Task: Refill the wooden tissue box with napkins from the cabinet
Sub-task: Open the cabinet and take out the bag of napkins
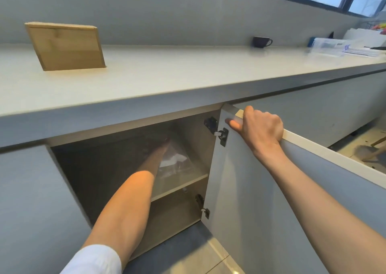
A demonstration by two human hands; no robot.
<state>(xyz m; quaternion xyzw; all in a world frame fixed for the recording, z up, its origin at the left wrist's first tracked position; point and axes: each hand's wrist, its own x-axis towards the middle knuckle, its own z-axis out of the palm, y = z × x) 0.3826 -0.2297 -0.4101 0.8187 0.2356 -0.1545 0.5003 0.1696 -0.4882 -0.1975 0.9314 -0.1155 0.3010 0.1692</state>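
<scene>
The wooden tissue box (pixel 66 47) stands on the white counter (pixel 167 75) at the left. Below the counter the cabinet is open. My right hand (pixel 260 130) grips the top edge of the open cabinet door (pixel 250 190). My left arm reaches deep into the cabinet, and my left hand (pixel 161 145) is dim and blurred at a clear plastic pack of white napkins (pixel 177 163) lying on the upper shelf (pixel 181 185). Whether the fingers have closed on the pack cannot be made out.
A dark cup (pixel 261 41) sits at the back of the counter. Clear plastic containers (pixel 334 45) and other items crowd its far right end. Two hinges (pixel 218 130) join the door to the cabinet. Grey floor tiles (pixel 198 253) lie below.
</scene>
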